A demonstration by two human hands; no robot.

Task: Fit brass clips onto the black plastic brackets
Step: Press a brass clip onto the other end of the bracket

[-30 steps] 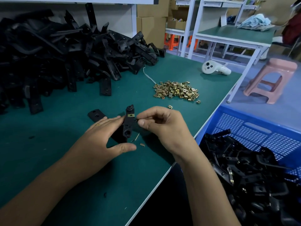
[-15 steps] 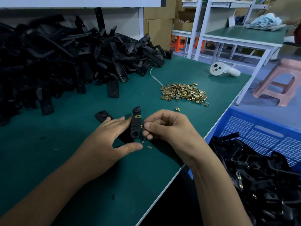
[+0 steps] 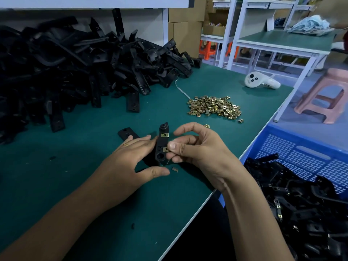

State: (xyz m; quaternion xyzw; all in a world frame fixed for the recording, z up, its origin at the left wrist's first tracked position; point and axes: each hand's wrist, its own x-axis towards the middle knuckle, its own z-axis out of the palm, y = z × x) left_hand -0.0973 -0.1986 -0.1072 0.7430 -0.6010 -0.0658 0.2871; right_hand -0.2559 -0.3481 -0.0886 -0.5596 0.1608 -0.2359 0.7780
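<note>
Pinching 2nd brass clip (image 3: 165,149) with my right hand (image 3: 195,147); left hand (image 3: 131,157) steadies stiff, light bracket (image 3: 161,146) by its edge.

**Around the green worktable**

The green worktable (image 3: 56,185) carried a white handheld controller (image 3: 261,82) near its far right corner. Beyond that corner stood a pink plastic stool (image 3: 327,97) on the floor — and behind it a second green-topped table (image 3: 282,42) bearing a crumpled blue cloth (image 3: 310,26). Cardboard boxes (image 3: 184,34) were stacked behind the worktable.
</note>
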